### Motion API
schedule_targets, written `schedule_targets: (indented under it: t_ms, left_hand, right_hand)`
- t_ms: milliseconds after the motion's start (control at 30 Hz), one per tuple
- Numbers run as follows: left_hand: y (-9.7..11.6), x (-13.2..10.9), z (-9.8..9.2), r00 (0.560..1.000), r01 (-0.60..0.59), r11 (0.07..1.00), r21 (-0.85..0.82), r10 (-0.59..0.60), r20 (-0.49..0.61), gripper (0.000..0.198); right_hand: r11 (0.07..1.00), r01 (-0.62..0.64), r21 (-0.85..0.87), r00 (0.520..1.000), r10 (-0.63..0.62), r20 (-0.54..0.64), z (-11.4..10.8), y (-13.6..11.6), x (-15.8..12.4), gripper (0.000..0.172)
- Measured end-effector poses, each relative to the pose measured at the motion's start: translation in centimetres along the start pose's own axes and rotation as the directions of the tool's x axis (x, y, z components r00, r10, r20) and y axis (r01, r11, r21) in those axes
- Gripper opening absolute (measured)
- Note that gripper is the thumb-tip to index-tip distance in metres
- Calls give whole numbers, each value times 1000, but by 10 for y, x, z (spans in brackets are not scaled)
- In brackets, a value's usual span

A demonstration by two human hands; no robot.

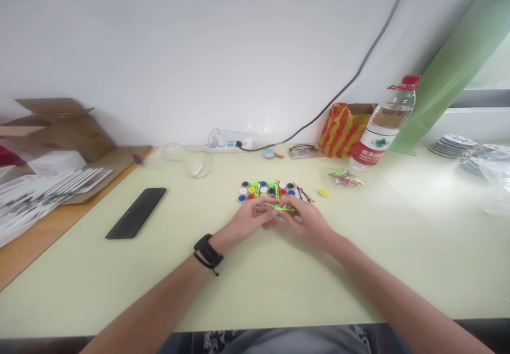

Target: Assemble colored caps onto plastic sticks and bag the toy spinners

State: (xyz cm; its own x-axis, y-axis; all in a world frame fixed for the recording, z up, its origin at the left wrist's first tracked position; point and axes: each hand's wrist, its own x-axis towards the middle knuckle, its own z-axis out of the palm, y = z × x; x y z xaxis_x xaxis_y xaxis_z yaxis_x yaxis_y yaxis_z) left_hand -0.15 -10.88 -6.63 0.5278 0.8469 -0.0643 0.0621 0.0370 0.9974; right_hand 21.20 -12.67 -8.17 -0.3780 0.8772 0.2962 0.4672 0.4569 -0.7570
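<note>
My left hand [250, 217], with a black watch on its wrist, and my right hand [306, 220] meet over the pale green table [255, 285]. Both pinch a small bright green plastic piece [285, 208] between their fingertips. Just beyond them lies a cluster of small coloured round pieces [266, 189] in green, blue, yellow, red, white and black, with thin coloured sticks [303, 192] beside it. A single yellow round piece [323, 192] sits a little to the right.
A black phone [136, 212] lies at the left. A water bottle [382, 128], a striped orange bag [341, 129], a small clear bag of parts [345, 177], a power strip [231, 140] and glasses [305, 151] stand along the back. Cardboard and papers [48, 184] lie far left, stacked discs [454, 145] far right.
</note>
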Motion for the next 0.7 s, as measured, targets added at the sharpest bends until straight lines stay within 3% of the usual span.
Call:
schedule_targets:
  t_ms: [233, 367, 567, 700]
  left_hand:
    - [-2, 2, -3, 997, 14, 998, -65, -19, -75, 44]
    - [-2, 2, -3, 996, 2, 998, -59, -7, -86, 42]
    - [-9, 4, -5, 992, -17, 996, -90, 5, -124, 40]
    - [-11, 6, -5, 988, -39, 988, -148, 17, -151, 38]
  right_hand:
    - [990, 139, 31, 990, -139, -13, -6, -5, 0, 22]
    - [984, 176, 23, 978, -173, -114, -8, -1, 3, 30]
    - [988, 107, 114, 978, -83, -193, -12, 3, 4, 39]
    - [954, 21, 298, 987, 28, -159, -12, 0, 4, 27]
